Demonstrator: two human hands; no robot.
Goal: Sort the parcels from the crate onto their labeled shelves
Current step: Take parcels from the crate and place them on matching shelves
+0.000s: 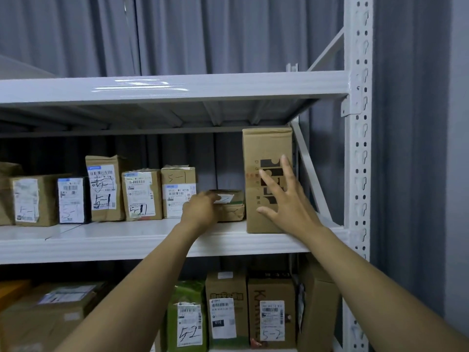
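A crumpled brown, white-labelled parcel [231, 209] is being gripped by the left hand [200, 208]; a tall box [264, 146] is being touched by the spread-fingered right hand [286, 199]

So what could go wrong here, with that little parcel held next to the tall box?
1. The tall box stands upright near the front edge of the shelf. Only the flat right hand steadies it, so a nudge might tip it off.
2. The gap looks narrow, so the small parcel in the left hand could jam, or shove the box marked 5-1.
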